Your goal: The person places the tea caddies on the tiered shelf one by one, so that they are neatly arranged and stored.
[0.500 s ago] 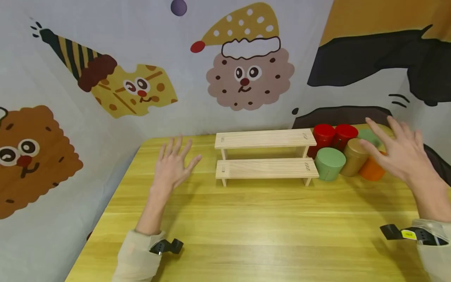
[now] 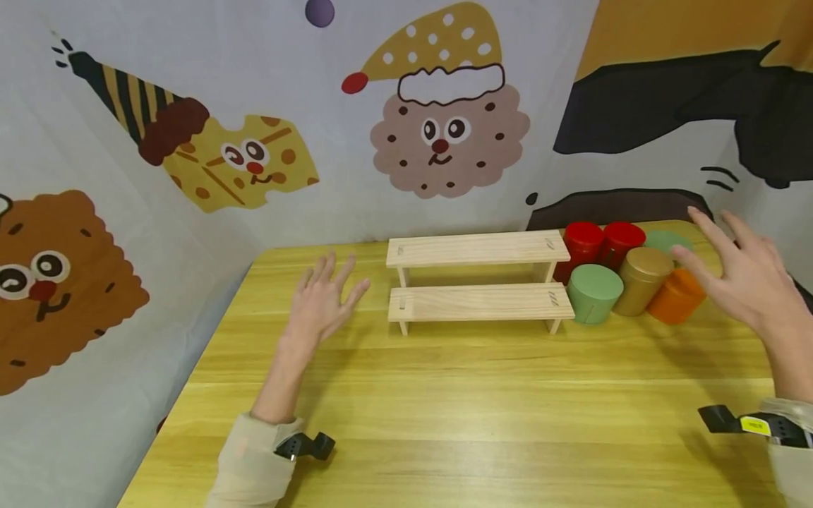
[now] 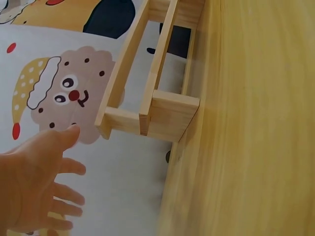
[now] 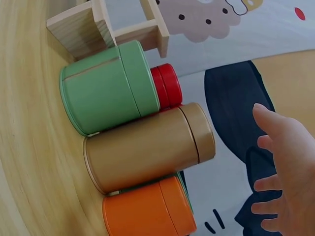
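My left hand [image 2: 317, 303] hovers over the table's left part with fingers spread, touching nothing; the two-step wooden rack [image 2: 479, 303] stands to its right. Over on the right, my right hand [image 2: 746, 279] is held in the air beside a group of lidded tins, its fingers apart and holding nothing. Nearest to it is an orange tin [image 2: 676, 296]. Next to that stand a gold tin [image 4: 147, 147] and a light green tin [image 4: 106, 88]. Two red tins [image 2: 583, 243] are behind, and another green tin [image 2: 670, 242] is partly hidden at the back.
The wood-grain table [image 2: 444, 409] lies under everything. A white cloth with cartoon prints [image 2: 343, 176] hangs behind the table and along its left side. Black straps with small devices [image 2: 305, 446] sit on both wrists.
My right hand has moved a little to the right, away from the tins, uncovering more of the orange one. The left hand has shifted slightly right. Rack and tins stay put.
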`<control>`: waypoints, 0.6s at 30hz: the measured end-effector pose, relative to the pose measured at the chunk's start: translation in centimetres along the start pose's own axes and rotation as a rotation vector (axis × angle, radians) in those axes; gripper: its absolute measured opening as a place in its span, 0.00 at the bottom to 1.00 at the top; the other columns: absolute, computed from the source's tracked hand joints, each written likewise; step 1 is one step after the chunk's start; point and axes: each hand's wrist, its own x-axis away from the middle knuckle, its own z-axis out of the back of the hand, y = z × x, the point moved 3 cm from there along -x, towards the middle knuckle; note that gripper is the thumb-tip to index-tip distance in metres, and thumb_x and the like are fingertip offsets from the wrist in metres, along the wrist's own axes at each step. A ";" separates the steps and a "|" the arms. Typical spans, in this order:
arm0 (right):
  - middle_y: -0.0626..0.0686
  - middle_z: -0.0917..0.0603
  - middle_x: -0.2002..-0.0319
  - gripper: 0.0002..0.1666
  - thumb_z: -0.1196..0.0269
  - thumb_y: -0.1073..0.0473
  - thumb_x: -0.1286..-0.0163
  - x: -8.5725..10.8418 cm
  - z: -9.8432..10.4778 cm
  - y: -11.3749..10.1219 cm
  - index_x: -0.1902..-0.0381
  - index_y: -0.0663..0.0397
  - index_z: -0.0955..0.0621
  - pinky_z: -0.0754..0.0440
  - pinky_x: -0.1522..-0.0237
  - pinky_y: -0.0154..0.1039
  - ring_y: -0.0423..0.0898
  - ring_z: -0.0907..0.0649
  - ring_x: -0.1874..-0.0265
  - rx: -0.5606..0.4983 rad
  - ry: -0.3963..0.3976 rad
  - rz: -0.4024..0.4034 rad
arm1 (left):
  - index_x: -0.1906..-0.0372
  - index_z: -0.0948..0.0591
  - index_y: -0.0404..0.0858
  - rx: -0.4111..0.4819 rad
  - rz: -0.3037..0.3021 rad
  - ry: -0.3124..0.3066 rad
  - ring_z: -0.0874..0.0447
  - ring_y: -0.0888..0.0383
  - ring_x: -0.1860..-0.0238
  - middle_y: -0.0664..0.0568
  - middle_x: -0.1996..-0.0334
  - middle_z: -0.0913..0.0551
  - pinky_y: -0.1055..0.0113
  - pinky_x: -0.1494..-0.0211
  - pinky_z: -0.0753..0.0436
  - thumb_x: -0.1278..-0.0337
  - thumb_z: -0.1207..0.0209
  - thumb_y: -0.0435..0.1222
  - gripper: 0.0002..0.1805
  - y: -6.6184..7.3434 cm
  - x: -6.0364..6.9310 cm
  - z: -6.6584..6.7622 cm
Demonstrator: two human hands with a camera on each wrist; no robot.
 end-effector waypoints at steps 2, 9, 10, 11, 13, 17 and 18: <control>0.73 0.61 0.23 0.46 0.59 0.30 0.21 0.1 0.1 0.3 0.18 0.47 0.56 0.64 0.31 0.74 0.82 0.55 0.30 -0.025 0.018 -0.001 | 0.20 0.42 0.44 0.013 -0.005 0.004 0.46 0.35 0.25 0.33 0.23 0.46 0.40 0.25 0.45 0.24 0.63 0.63 0.39 0.3 0.0 -0.2; 0.73 0.55 0.23 0.45 0.61 0.33 0.19 0.4 0.4 1.8 0.19 0.55 0.53 0.60 0.29 0.70 0.75 0.53 0.27 -0.083 0.061 -0.007 | 0.21 0.41 0.41 0.084 -0.024 0.014 0.35 0.33 0.30 0.31 0.28 0.36 0.38 0.30 0.35 0.23 0.65 0.63 0.40 1.5 -0.2 -0.8; 0.73 0.56 0.23 0.44 0.60 0.34 0.19 0.5 0.4 2.1 0.19 0.55 0.53 0.60 0.28 0.70 0.75 0.53 0.26 -0.093 0.060 -0.009 | 0.21 0.41 0.40 0.108 -0.023 0.008 0.35 0.33 0.30 0.31 0.28 0.36 0.38 0.30 0.35 0.23 0.66 0.63 0.41 1.6 -0.3 -0.8; 0.73 0.56 0.23 0.44 0.60 0.35 0.19 0.5 0.3 2.4 0.19 0.55 0.53 0.61 0.28 0.70 0.74 0.54 0.26 -0.103 0.058 -0.013 | 0.21 0.41 0.40 0.132 -0.022 -0.001 0.35 0.33 0.30 0.31 0.28 0.36 0.38 0.30 0.35 0.24 0.66 0.64 0.41 1.8 -0.3 -0.9; 0.73 0.56 0.23 0.43 0.59 0.37 0.18 0.5 0.1 2.9 0.18 0.55 0.54 0.61 0.28 0.70 0.75 0.54 0.26 -0.120 0.047 -0.022 | 0.21 0.42 0.39 0.183 -0.020 -0.016 0.35 0.33 0.30 0.31 0.29 0.35 0.38 0.30 0.35 0.24 0.66 0.64 0.42 2.1 -0.4 -1.0; 0.77 0.54 0.25 0.42 0.55 0.43 0.17 0.5 -0.4 3.8 0.18 0.55 0.56 0.57 0.31 0.74 0.80 0.49 0.31 -0.170 0.013 -0.030 | 0.20 0.45 0.37 0.267 -0.015 -0.048 0.34 0.32 0.31 0.29 0.30 0.35 0.38 0.30 0.35 0.23 0.66 0.64 0.43 2.5 -0.5 -1.3; 0.78 0.53 0.26 0.42 0.55 0.44 0.17 0.4 -0.5 4.0 0.18 0.55 0.56 0.56 0.32 0.75 0.82 0.47 0.32 -0.186 0.001 -0.034 | 0.20 0.45 0.37 0.285 -0.013 -0.057 0.34 0.32 0.31 0.29 0.30 0.35 0.38 0.30 0.35 0.24 0.66 0.64 0.43 2.5 -0.5 -1.4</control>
